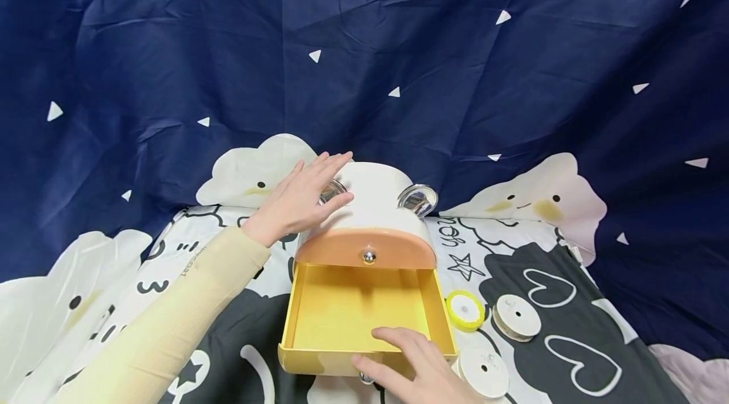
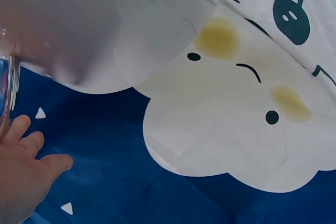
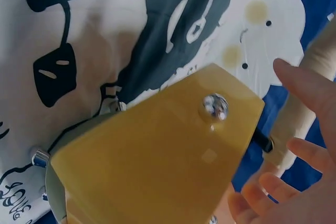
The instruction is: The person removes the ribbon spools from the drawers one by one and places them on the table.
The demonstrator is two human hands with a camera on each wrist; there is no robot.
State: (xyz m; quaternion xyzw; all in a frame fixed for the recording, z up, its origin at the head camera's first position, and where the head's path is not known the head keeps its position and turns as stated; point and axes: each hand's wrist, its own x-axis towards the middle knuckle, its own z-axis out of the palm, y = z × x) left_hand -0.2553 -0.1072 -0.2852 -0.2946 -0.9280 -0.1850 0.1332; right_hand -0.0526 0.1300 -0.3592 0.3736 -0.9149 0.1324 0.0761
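A small white cabinet with a rounded top stands at the middle of the bed-like surface. Its upper front is an orange drawer, closed, with a round silver knob. Below it a yellow drawer is pulled out, with nothing seen inside. My left hand, fingers straight, lies over the left silver disc at the cabinet's upper side. Near the yellow drawer's front edge is my right hand, fingers loosely spread. In the right wrist view that hand is beside the drawer front, gripping nothing.
Right of the drawer lie a yellow-rimmed roll and two white spools, one farther out and one nearer. A second silver disc sticks out at the cabinet's right. Behind hangs a dark blue cloth with white triangles.
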